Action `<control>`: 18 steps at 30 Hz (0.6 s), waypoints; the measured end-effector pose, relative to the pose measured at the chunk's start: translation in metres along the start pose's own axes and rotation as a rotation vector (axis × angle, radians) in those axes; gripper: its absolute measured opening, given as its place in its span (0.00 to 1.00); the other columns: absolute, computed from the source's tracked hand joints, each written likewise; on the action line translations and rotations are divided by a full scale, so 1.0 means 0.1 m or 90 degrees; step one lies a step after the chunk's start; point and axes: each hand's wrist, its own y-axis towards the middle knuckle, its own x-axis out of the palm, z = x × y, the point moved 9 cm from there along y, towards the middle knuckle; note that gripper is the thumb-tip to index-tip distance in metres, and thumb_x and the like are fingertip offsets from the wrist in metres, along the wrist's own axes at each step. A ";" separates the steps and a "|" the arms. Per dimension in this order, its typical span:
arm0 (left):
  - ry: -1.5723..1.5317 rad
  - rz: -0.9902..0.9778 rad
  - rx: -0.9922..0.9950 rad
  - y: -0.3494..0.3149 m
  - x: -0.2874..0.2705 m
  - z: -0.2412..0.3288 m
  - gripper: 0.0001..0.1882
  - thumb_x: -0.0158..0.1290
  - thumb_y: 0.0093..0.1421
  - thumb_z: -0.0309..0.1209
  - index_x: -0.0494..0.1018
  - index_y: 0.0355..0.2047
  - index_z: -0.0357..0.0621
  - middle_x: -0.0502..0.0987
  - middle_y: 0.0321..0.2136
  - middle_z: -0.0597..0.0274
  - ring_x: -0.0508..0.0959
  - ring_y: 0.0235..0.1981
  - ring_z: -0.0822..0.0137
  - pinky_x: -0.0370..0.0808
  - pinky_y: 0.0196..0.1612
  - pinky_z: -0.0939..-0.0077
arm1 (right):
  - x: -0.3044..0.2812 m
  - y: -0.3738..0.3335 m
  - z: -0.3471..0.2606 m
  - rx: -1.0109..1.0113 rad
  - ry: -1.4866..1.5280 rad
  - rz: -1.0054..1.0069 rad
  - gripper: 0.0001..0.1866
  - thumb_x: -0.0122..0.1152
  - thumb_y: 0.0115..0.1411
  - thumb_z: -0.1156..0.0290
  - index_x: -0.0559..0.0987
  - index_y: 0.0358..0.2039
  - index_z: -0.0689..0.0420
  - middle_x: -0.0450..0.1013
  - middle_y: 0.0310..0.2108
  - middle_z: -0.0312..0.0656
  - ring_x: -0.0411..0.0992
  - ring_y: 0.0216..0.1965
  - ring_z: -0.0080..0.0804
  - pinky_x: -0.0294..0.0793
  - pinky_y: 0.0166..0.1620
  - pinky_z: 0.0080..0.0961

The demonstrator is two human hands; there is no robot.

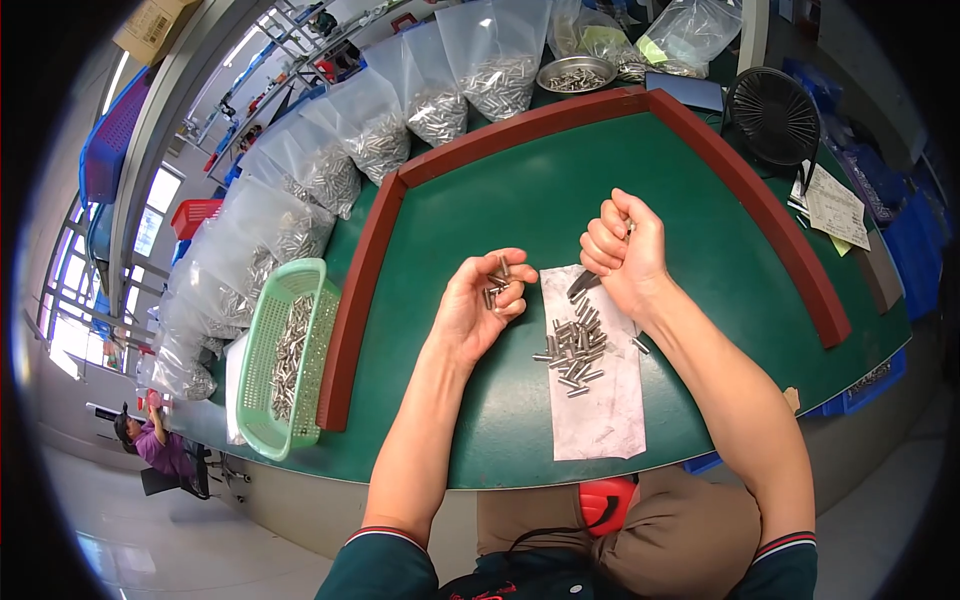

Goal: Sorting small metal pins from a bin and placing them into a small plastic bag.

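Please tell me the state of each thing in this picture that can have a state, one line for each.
left hand: palm up, holding a few small metal pins.
right hand: closed in a fist around a dark tool.
pile of metal pins: loose on the white sheet.
green basket: partly filled with pins.
plastic bags: upright, holding metal parts.
metal bowl: holding parts.

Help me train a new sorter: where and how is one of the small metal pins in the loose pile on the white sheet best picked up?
Pinch one pin at the edge of the pile across its middle, fingertips on the two long sides, coming from above. The pins are short smooth cylinders lying flat on the white sheet, some overlapping, so an outlying one is probably easiest to grip without disturbing others.
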 end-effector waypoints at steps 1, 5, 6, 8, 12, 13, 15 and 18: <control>0.010 -0.012 0.018 0.01 -0.01 0.02 0.09 0.45 0.58 0.31 0.68 0.29 0.36 0.70 0.22 0.59 0.58 0.15 0.79 0.55 0.17 0.86 | 0.01 0.00 0.00 -0.001 0.001 0.001 0.20 0.37 0.59 0.60 0.54 0.11 0.49 0.44 0.05 0.29 0.40 0.08 0.18 0.41 0.13 0.19; 0.387 0.096 0.122 -0.05 0.02 0.14 0.12 0.52 0.56 0.34 0.67 0.19 0.41 0.61 0.14 0.75 0.56 0.14 0.82 0.53 0.17 0.86 | 0.19 -0.03 -0.19 -0.087 -0.006 -0.038 0.21 0.38 0.60 0.60 0.54 0.11 0.50 0.45 0.05 0.29 0.39 0.08 0.17 0.40 0.13 0.19; 0.522 0.091 0.200 -0.04 0.09 0.17 0.11 0.53 0.55 0.32 0.69 0.19 0.40 0.61 0.13 0.76 0.57 0.15 0.82 0.53 0.18 0.86 | 0.20 -0.05 -0.27 -0.128 -0.046 -0.041 0.21 0.38 0.60 0.60 0.54 0.11 0.50 0.45 0.05 0.29 0.40 0.08 0.17 0.39 0.13 0.19; 0.697 0.081 0.241 -0.04 0.24 0.13 0.05 0.56 0.52 0.26 0.74 0.24 0.37 0.60 0.13 0.77 0.57 0.16 0.85 0.54 0.19 0.88 | 0.20 -0.06 -0.36 -0.189 -0.091 -0.038 0.21 0.39 0.60 0.62 0.54 0.11 0.51 0.47 0.05 0.29 0.41 0.08 0.17 0.39 0.13 0.19; 0.863 0.046 0.226 -0.07 0.41 0.02 0.06 0.57 0.48 0.24 0.75 0.28 0.35 0.58 0.11 0.76 0.56 0.15 0.84 0.53 0.17 0.85 | 0.16 -0.05 -0.30 -0.164 -0.094 -0.034 0.21 0.38 0.60 0.62 0.54 0.10 0.51 0.47 0.05 0.29 0.40 0.08 0.17 0.39 0.13 0.18; 0.886 0.042 0.216 -0.08 0.45 0.01 0.06 0.57 0.48 0.24 0.74 0.28 0.35 0.57 0.11 0.76 0.56 0.14 0.83 0.54 0.17 0.84 | 0.16 -0.06 -0.31 -0.165 -0.094 -0.033 0.21 0.38 0.60 0.62 0.54 0.10 0.51 0.47 0.05 0.29 0.40 0.08 0.17 0.39 0.13 0.18; 0.910 0.039 0.205 -0.08 0.46 -0.02 0.06 0.57 0.49 0.24 0.74 0.28 0.34 0.56 0.10 0.75 0.56 0.14 0.83 0.54 0.17 0.83 | 0.18 -0.06 -0.26 -0.129 -0.119 -0.035 0.22 0.38 0.61 0.61 0.53 0.11 0.50 0.46 0.05 0.28 0.39 0.09 0.17 0.39 0.13 0.18; 0.944 0.019 0.234 -0.07 0.52 -0.03 0.06 0.55 0.49 0.24 0.74 0.28 0.33 0.55 0.10 0.74 0.56 0.14 0.82 0.55 0.17 0.82 | 0.23 -0.05 -0.21 -0.100 -0.168 -0.062 0.22 0.38 0.61 0.61 0.54 0.10 0.50 0.46 0.05 0.28 0.40 0.08 0.16 0.39 0.13 0.18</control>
